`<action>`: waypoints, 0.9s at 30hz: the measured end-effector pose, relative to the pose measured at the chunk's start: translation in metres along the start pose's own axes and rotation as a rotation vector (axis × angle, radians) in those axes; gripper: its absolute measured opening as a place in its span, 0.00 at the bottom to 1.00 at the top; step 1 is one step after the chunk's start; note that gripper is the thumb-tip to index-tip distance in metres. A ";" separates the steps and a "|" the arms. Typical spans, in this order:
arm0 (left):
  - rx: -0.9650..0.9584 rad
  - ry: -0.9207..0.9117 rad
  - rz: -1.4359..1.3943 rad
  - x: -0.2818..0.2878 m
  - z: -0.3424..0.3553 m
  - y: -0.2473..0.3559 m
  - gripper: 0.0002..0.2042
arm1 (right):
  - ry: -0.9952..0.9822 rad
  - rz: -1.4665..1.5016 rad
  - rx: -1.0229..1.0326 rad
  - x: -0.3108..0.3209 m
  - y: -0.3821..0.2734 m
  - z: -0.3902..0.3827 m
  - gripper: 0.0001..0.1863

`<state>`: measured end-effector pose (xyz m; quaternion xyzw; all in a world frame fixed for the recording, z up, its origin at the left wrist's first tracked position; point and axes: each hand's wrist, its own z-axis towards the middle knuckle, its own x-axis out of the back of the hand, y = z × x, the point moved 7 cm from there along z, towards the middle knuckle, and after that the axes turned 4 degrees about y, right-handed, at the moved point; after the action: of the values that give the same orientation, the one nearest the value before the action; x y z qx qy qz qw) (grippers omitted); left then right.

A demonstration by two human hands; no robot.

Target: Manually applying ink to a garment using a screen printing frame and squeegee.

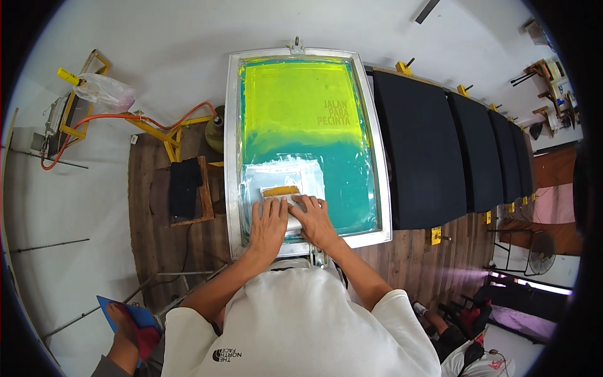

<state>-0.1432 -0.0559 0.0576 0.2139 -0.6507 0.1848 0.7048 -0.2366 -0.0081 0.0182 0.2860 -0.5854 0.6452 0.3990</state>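
Note:
A screen-printing frame (384, 188) with a pale metal rim lies before me. Its mesh is yellow-green (286, 94) over the far part, with small lettering at the right, and teal (345, 182) over the near part. White ink (312, 173) is smeared across the near left area. There my left hand (269, 225) and my right hand (315, 223) grip a squeegee (282, 190) side by side, fingers bent over its top. A brownish-yellow strip shows beyond my fingertips, and a pale silvery part between my hands. My palms hide the rest.
Several boards covered in black cloth (421, 151) run off to the right, with yellow brackets (436, 236). At left stand a wooden stool with dark cloth (184, 188), a yellow stand (169, 141) and an orange hose (107, 115). Other people sit at lower left and lower right.

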 end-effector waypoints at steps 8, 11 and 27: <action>-0.079 -0.062 0.065 0.033 0.013 0.013 0.23 | -0.127 0.152 -0.053 0.029 -0.004 -0.005 0.38; -0.072 -0.027 0.092 0.042 0.026 0.018 0.22 | -0.042 0.197 -0.035 0.042 -0.001 0.002 0.39; 0.055 -0.142 -0.475 -0.007 0.098 -0.041 0.23 | -0.113 -0.147 -0.188 0.053 0.037 0.077 0.25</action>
<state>-0.2039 -0.1430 0.0538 0.3922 -0.6247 0.0162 0.6750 -0.3034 -0.0745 0.0547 0.3253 -0.6423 0.5395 0.4365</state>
